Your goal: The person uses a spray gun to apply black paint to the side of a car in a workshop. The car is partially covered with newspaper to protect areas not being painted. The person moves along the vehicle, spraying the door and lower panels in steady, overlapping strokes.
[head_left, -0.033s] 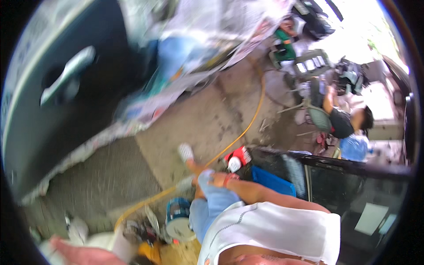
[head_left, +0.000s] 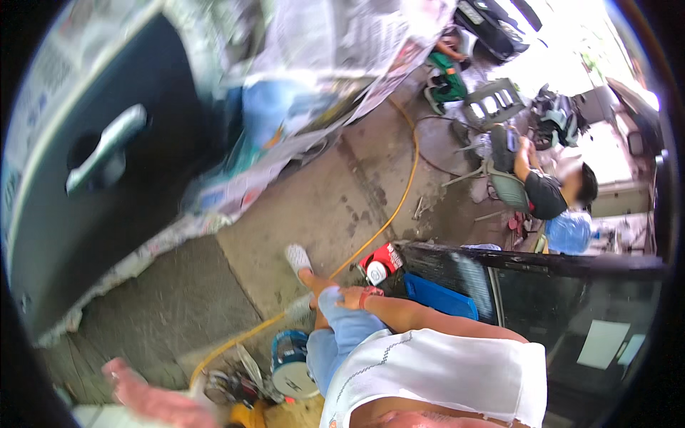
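My left hand (head_left: 146, 392) is raised at the lower left, blurred, with its fingers stretched out and nothing visible in them. Its nearest surroundings are the dark floor and the clutter beside my legs. My right hand (head_left: 351, 297), with a red band at the wrist, lies on the leg of my light blue shorts (head_left: 346, 324), holding nothing I can see. In front of me at the left is a dark car door panel (head_left: 78, 221) with a shiny handle (head_left: 107, 148). Newspaper sheets (head_left: 342, 43) cover the surfaces around the panel.
A yellow hose (head_left: 405, 196) curves across the concrete floor. Near my legs stand a blue can (head_left: 291, 348) and a red box (head_left: 385, 258) by a white-lidded container (head_left: 376, 272). A blue tray (head_left: 442, 296) rests beside a dark glazed panel (head_left: 556, 299). Another person (head_left: 549, 192) sits at the right.
My left hand has moved a little forward, away from the lower edge. My right hand stays on my leg. The view has shifted slightly and is sharper.
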